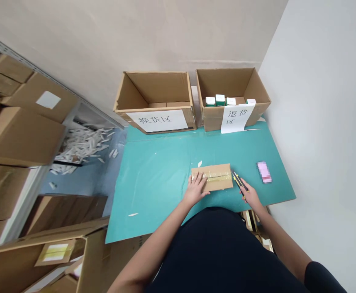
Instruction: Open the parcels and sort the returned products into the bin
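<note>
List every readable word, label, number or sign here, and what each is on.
"换货区": white paper on the left open carton.
"退货区", on two lines: paper sheet on the right open carton.
Too small or blurred to read: white-topped boxes in the right carton; the white label on a parcel at lower left.
Pixelated: pink item.
Taped box: no legible text.

Bright, diffuse light leaves the white wall at two o'clock pale and flat, soft shade inside the open box at twelve and slight gloss on the taped parcel near four, while wide-angle stretch slants the softly focused cartons at nine and coarse pixels mask a pink object past three.
</note>
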`<action>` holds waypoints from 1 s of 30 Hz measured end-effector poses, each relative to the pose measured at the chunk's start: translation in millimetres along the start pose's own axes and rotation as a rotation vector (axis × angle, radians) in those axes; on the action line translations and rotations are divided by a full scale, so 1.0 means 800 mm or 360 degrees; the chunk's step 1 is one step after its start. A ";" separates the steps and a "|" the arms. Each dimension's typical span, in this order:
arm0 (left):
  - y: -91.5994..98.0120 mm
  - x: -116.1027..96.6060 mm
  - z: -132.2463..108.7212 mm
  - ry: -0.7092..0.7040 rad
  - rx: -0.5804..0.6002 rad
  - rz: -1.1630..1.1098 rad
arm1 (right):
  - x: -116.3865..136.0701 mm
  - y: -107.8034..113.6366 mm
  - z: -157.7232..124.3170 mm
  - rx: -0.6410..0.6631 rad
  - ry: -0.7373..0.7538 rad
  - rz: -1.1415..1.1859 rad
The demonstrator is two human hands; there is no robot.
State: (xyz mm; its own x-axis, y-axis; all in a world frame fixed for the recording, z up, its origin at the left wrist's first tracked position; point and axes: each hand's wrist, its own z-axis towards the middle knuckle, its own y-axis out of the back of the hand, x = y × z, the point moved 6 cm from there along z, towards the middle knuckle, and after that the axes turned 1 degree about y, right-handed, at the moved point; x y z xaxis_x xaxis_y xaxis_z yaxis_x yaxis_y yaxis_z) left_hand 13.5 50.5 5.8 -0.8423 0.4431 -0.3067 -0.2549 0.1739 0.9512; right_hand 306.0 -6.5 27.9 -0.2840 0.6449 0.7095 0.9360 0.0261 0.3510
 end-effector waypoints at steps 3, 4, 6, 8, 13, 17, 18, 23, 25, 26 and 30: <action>-0.005 0.002 -0.002 0.0004 -0.0014 0.0004 | 0.001 0.002 -0.002 0.0051 -0.0005 -0.0006; -0.006 0.002 -0.003 0.0004 -0.0019 0.0005 | 0.001 0.002 -0.003 0.0066 0.0000 -0.0009; -0.007 0.002 -0.003 0.0006 -0.0027 0.0002 | -0.002 0.002 -0.005 0.0083 0.0001 -0.0012; -0.007 0.002 -0.003 0.0011 -0.0026 -0.0004 | -0.006 0.002 -0.006 0.0092 0.0008 -0.0002; -0.008 0.002 -0.003 0.0024 -0.0017 -0.0007 | -0.011 0.001 -0.010 0.0108 0.0029 -0.0022; -0.008 0.002 -0.004 0.0041 -0.0028 -0.0013 | -0.009 0.004 -0.015 0.0132 0.0010 -0.0071; -0.008 0.001 -0.005 0.0041 -0.0032 -0.0017 | -0.008 0.005 -0.016 0.0142 0.0003 -0.0085; -0.006 0.000 -0.006 0.0032 -0.0031 -0.0018 | -0.006 0.010 -0.020 0.0152 0.0010 -0.0186; -0.006 0.000 -0.006 0.0030 -0.0028 -0.0021 | -0.007 0.013 -0.021 0.0147 0.0020 -0.0226; -0.006 0.000 -0.006 0.0030 -0.0028 -0.0026 | -0.008 0.013 -0.021 0.0148 0.0031 -0.0245; -0.007 0.000 -0.006 0.0031 -0.0028 -0.0041 | -0.010 0.016 -0.021 0.0153 0.0063 -0.0267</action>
State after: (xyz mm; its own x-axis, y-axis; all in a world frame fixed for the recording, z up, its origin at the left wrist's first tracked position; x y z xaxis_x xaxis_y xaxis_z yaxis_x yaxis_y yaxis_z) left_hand 12.4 45.4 0.9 -0.8445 0.4212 -0.3307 -0.2849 0.1694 0.9435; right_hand 316.7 -24.4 36.8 -0.4439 0.5949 0.6701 0.8899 0.2049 0.4075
